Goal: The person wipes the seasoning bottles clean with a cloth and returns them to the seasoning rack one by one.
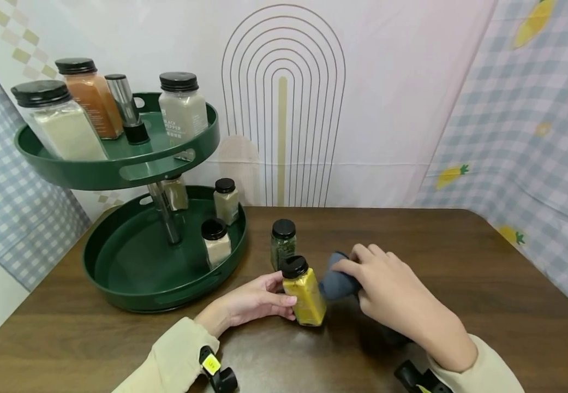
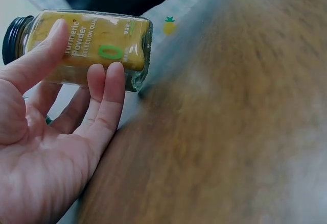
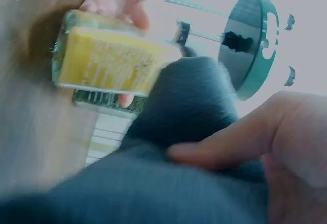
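Note:
My left hand (image 1: 256, 300) grips a square glass jar of yellow turmeric powder (image 1: 307, 300) with a black lid. The jar is tilted; whether its base touches the table I cannot tell. In the left wrist view, the thumb lies across the turmeric jar's label (image 2: 82, 43) and fingers support it from the other side. A dark blue-grey cloth (image 1: 338, 281) is bunched in my right hand (image 1: 394, 292), against or very close to the jar's right side. The right wrist view shows the thumb pressing the cloth (image 3: 189, 96). Just behind the turmeric jar stands a black-lidded jar of green herbs (image 1: 282, 243).
A green two-tier round stand (image 1: 158, 300) occupies the table's left side. Large jars, including an orange one (image 1: 94, 103), and a silver-and-black cylinder (image 1: 125, 103) are on its upper tier. Small jars (image 1: 226, 204) sit on the lower tier. Patterned cloth hangs behind the wooden table (image 1: 460, 245).

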Demonstrator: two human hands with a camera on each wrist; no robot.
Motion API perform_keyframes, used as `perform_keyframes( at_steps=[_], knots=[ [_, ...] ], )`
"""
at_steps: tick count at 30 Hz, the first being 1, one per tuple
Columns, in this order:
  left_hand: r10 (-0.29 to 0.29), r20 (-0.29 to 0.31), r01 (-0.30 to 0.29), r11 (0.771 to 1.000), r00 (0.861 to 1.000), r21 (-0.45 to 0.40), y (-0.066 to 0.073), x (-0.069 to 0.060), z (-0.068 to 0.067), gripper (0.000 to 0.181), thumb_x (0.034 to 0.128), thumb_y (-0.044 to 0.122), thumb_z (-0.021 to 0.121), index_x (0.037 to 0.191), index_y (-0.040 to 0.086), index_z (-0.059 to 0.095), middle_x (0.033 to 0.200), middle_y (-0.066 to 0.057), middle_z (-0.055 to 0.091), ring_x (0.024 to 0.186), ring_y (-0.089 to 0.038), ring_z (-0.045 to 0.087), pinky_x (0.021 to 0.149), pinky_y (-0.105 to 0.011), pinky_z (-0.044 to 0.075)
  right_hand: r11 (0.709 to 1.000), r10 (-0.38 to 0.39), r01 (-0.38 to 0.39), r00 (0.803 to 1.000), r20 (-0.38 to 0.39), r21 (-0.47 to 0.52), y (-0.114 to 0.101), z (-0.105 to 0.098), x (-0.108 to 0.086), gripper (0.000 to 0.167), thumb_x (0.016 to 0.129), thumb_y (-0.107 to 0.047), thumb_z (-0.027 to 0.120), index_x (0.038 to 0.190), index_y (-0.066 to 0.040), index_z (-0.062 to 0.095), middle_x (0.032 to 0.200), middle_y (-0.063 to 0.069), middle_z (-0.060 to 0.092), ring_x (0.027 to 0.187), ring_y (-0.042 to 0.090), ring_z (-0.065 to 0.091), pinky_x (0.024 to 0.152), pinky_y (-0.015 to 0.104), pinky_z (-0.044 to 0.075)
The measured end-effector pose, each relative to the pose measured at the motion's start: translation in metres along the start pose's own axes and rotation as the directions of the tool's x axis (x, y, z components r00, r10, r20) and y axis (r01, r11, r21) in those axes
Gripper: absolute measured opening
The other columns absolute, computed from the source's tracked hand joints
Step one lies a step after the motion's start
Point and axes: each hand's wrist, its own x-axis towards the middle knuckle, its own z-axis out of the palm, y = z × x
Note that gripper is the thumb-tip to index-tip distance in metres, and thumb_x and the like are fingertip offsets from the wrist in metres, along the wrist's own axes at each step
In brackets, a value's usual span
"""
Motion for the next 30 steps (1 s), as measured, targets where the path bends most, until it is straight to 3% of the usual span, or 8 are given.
perform_keyframes(
  at_steps=[4,8,14,18,21,25,27,30],
  knots=[
    [-0.012,0.003,0.012,1.000,1.000,-0.001,0.000,0.000,0.000,0.057,0.0892,0.012,0.061,0.137,0.001,0.032,0.125,-0.012,0.047,0.101,-0.020,0.056,0.086,-0.034,0.050,0.995,-0.046,0.057,0.990,-0.135,0.084,-0.007,0.001,0.002,0.044,0.072,0.002,0.066,0.108,-0.024,0.067,0.092,-0.004,0.055,0.082,0.016,0.052,0.069,0.034,0.045],
    [-0.021,0.009,0.021,1.000,1.000,0.004,0.000,0.000,0.001,0.055,0.0890,0.014,0.062,0.134,-0.001,0.035,0.118,-0.009,0.051,0.097,-0.019,0.058,0.086,-0.034,0.050,0.990,-0.089,0.102,0.988,-0.125,0.097,-0.014,0.007,0.004,0.044,0.072,0.003,0.065,0.107,-0.023,0.067,0.091,-0.004,0.054,0.083,0.015,0.052,0.069,0.032,0.044],
    [-0.028,0.008,0.027,1.000,1.000,0.014,0.001,0.001,0.001,0.060,0.0894,0.016,0.062,0.138,-0.001,0.032,0.122,-0.010,0.049,0.097,-0.019,0.058,0.087,-0.033,0.050,0.990,-0.110,0.109,0.994,0.004,0.084,-0.014,0.010,0.003,0.042,0.068,0.005,0.064,0.099,-0.023,0.068,0.089,-0.002,0.053,0.085,0.017,0.051,0.068,0.032,0.042],
    [-0.029,-0.001,0.029,0.999,1.000,0.013,0.001,0.000,0.001,0.057,0.0904,0.014,0.060,0.137,-0.002,0.031,0.123,-0.012,0.048,0.094,-0.019,0.058,0.086,-0.033,0.050,0.991,-0.109,0.097,0.985,0.133,0.096,-0.011,0.010,0.003,0.039,0.068,0.004,0.066,0.097,-0.022,0.068,0.089,0.000,0.055,0.085,0.020,0.052,0.068,0.036,0.043],
    [-0.028,-0.008,0.028,1.000,1.000,0.012,0.000,0.000,0.001,0.057,0.0903,0.014,0.060,0.137,-0.001,0.031,0.125,-0.014,0.047,0.093,-0.019,0.058,0.086,-0.032,0.050,0.990,-0.086,0.053,0.961,0.261,0.130,-0.009,0.014,0.003,0.038,0.069,0.006,0.065,0.093,-0.022,0.070,0.088,-0.001,0.056,0.085,0.021,0.053,0.069,0.039,0.043],
    [-0.029,-0.018,0.029,0.999,0.999,0.013,0.000,-0.001,0.001,0.058,0.0898,0.014,0.061,0.138,0.001,0.031,0.126,-0.014,0.047,0.092,-0.019,0.058,0.085,-0.032,0.050,0.986,-0.038,-0.034,0.906,0.422,0.163,-0.007,0.022,0.004,0.038,0.073,0.008,0.064,0.091,-0.024,0.072,0.094,-0.001,0.059,0.092,0.024,0.055,0.078,0.047,0.046],
    [-0.033,-0.018,0.033,0.999,0.999,0.009,0.001,-0.001,0.001,0.058,0.0899,0.014,0.061,0.138,0.002,0.032,0.126,-0.013,0.047,0.092,-0.019,0.059,0.085,-0.032,0.050,0.984,-0.016,-0.065,0.892,0.452,0.164,-0.006,0.024,0.004,0.037,0.073,0.008,0.065,0.091,-0.024,0.073,0.096,0.001,0.059,0.095,0.026,0.055,0.079,0.048,0.046],
    [-0.033,-0.013,0.033,0.999,0.999,0.005,0.001,0.000,0.002,0.056,0.0905,0.015,0.060,0.137,0.002,0.032,0.124,-0.012,0.048,0.090,-0.019,0.059,0.085,-0.033,0.050,0.987,0.025,-0.087,0.910,0.413,0.132,-0.003,0.021,0.003,0.037,0.073,0.007,0.066,0.094,-0.022,0.072,0.095,0.002,0.058,0.092,0.026,0.054,0.071,0.044,0.047]
  ],
)
